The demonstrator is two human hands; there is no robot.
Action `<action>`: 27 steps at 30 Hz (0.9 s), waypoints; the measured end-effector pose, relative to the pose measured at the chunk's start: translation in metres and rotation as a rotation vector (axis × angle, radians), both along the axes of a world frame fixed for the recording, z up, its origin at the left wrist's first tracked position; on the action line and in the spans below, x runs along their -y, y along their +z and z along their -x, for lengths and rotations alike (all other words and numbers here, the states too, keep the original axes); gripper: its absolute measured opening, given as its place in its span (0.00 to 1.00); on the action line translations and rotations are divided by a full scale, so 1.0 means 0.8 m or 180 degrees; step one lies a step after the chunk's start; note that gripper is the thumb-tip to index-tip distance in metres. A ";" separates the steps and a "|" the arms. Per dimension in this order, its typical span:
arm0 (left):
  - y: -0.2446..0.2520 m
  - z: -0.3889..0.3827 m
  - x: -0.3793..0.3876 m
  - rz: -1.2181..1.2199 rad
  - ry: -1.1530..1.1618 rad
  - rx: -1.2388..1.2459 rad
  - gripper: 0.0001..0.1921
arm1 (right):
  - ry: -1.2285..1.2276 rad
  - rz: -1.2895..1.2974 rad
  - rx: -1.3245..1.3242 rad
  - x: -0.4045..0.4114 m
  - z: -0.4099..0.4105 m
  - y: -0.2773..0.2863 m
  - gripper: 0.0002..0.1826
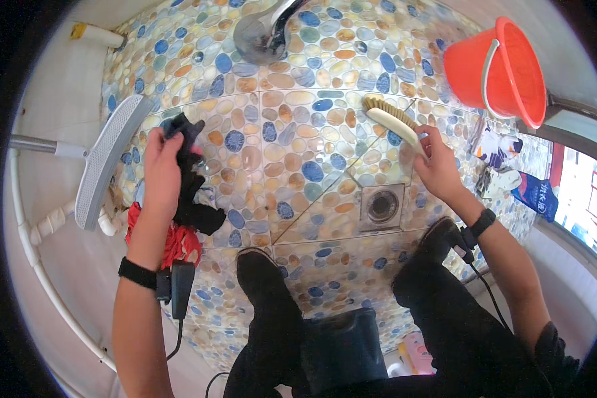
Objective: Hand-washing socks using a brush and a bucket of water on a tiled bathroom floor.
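Note:
My left hand (163, 164) pinches the top of a black cloth (199, 215) at the left, its fingertips closed on the dark fabric. The cloth hangs or lies in a bunch beside the hand, with a small pink patch on it. A crumpled red cloth (183, 245) lies partly behind my left forearm. On the right, my right hand (432, 158) grips the handle end of a scrubbing brush (392, 122) with a cream back and tan bristles. The bristles face up and away from me. Whether the brush touches the floor cannot be told.
A pebble-patterned tile floor (308, 209) holds a metal drain (383, 206). Around it are a red bucket (470, 69), a grey-white broom-like head (112, 159) on a metal pole, white pipes (45, 278), plastic packets (535, 194), a dark stool (346, 343) and a shiny metal fixture (263, 37).

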State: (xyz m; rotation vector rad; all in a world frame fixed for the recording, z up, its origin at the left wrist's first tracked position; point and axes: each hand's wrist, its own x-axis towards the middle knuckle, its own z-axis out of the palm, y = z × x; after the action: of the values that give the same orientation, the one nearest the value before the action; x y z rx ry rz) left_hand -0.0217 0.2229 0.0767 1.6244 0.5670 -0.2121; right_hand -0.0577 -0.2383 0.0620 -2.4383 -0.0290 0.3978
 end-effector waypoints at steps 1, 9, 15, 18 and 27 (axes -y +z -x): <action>0.016 -0.004 0.021 0.0404 0.0334 -0.0161 0.05 | -0.0054 -0.0063 -0.0131 0.001 0.001 0.005 0.25; 0.034 -0.016 0.065 0.1281 0.0555 0.0046 0.14 | -0.0144 -0.0077 -0.0230 0.015 0.006 0.010 0.26; -0.037 0.025 0.073 -0.0925 -0.1400 0.0338 0.37 | -0.0189 -0.0196 -0.0242 0.007 0.011 0.003 0.27; -0.021 0.044 0.113 -0.2010 -0.2141 0.0677 0.39 | -0.0189 -0.0117 -0.0291 0.018 0.014 0.006 0.27; -0.062 0.039 0.109 -0.2855 -0.2409 0.0952 0.29 | -0.0139 -0.0081 -0.0398 0.015 0.014 0.006 0.28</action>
State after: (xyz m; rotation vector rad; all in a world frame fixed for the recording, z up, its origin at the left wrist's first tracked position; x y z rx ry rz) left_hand -0.0529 0.1356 0.0272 2.6424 -0.2770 -0.2786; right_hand -0.0690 -0.2507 0.0665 -2.3801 0.0726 0.5261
